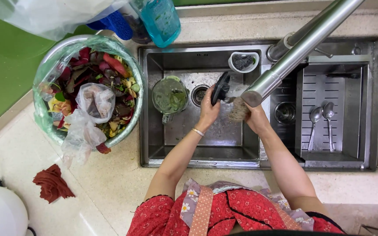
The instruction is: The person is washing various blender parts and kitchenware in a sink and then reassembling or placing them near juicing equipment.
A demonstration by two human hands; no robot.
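- While both hands work over the sink's left basin, open steel floor shows below the wrists towards 6 o'clock, and the basin's near edge lies just beyond the forearms.
- At 9 o'clock from the hands, a blender jug with green residue stands on the basin floor, just beside the drain.
- At 12 o'clock, a small white holder hangs on the back wall; the long steel tap slants in from 1 o'clock and ends right over the right hand.
- At 3 o'clock, the right basin carries a slotted steel tray with two spoons lying side by side.
- On the pale speckled desk, a bag-lined bowl of vegetable scraps sits at 9 o'clock, touching the sink's left rim; a crumpled red cloth lies at 8 o'clock, well apart.
- A blue bottle stands at 11 o'clock by the green wall.
- The left hand, wrist braceleted, is closed around a black part, held upright above the drain.
- The right hand grips a tan scrubber, pressed towards the black part; both forearms reach forward from 6 o'clock.
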